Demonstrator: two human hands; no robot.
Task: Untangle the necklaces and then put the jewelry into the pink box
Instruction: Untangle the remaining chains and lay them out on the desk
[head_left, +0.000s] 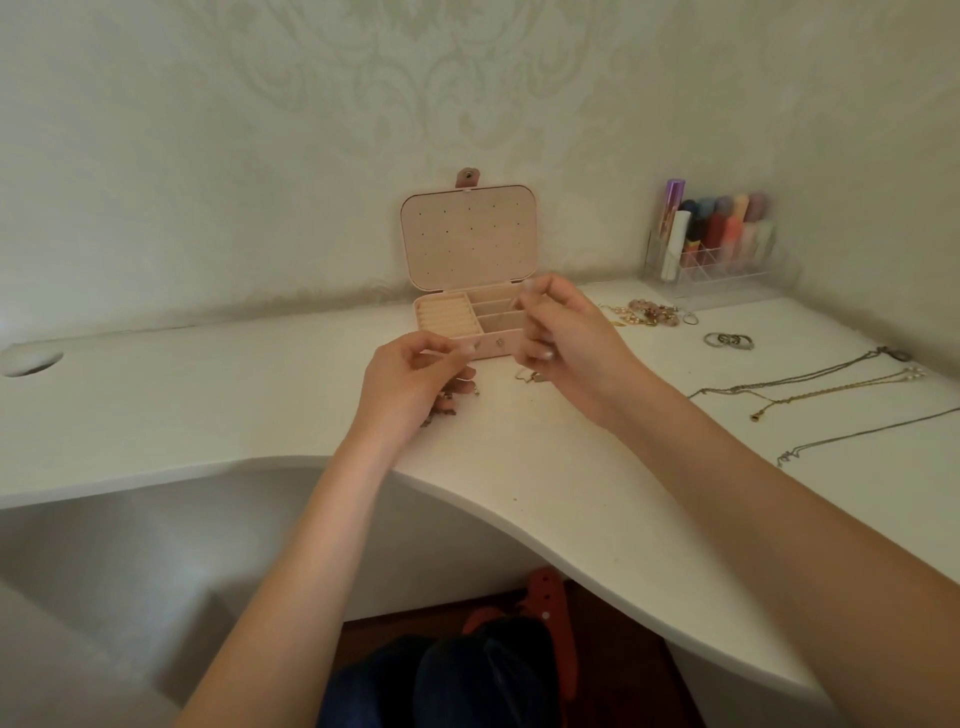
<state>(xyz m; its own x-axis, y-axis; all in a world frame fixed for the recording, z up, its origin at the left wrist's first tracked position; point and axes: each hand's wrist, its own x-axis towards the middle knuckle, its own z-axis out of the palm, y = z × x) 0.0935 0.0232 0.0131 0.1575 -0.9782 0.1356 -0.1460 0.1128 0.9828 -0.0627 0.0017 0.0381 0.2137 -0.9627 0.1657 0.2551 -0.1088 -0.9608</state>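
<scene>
The pink box (448, 315) stands open at the back of the white desk, its lid (467, 236) upright and its compartments bare. In front of the box, my left hand (415, 379) and my right hand (566, 338) are raised with fingers curled, pinching a thin chain that is barely visible between them. A small tangle of chain (441, 410) lies on the desk under my left hand, and a small gold piece (527, 375) lies under my right hand.
To the right lie several straightened necklaces (810, 387), rings (727, 340) and a heap of beaded and gold jewelry (649, 313). A clear organizer with cosmetics (717, 244) stands at the back right. The desk edge (519, 499) curves inward toward me.
</scene>
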